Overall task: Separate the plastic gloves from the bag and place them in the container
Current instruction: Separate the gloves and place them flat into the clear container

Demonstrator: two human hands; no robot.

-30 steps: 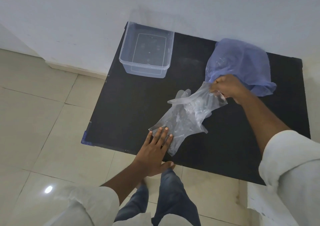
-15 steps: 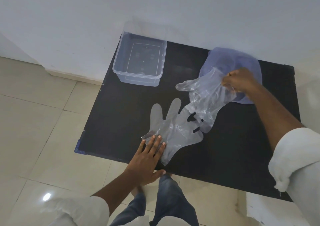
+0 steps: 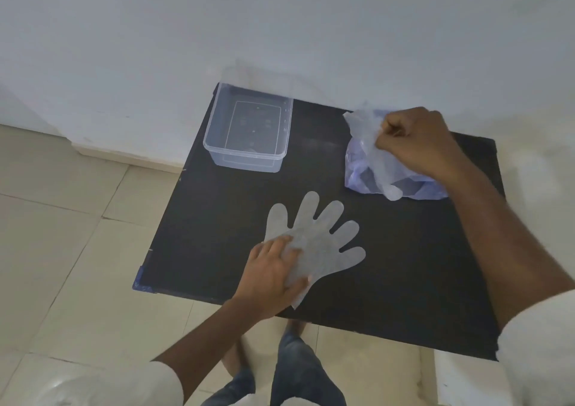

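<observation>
Clear plastic container (image 3: 249,135) at upper centre of frame, on far left corner of black table (image 3: 404,265), with nothing inside. Purple bag (image 3: 361,169) at upper right, holding crumpled clear gloves. Right hand (image 3: 413,141) over bag, fingers curled shut, pinching bunched glove (image 3: 378,160) hanging over bag's front. Flat glove (image 3: 317,237) spread at centre, apart from the bag, fingers pointing up the frame. Left hand (image 3: 273,278) at lower centre, fingers closed on cuff of flat glove.
</observation>
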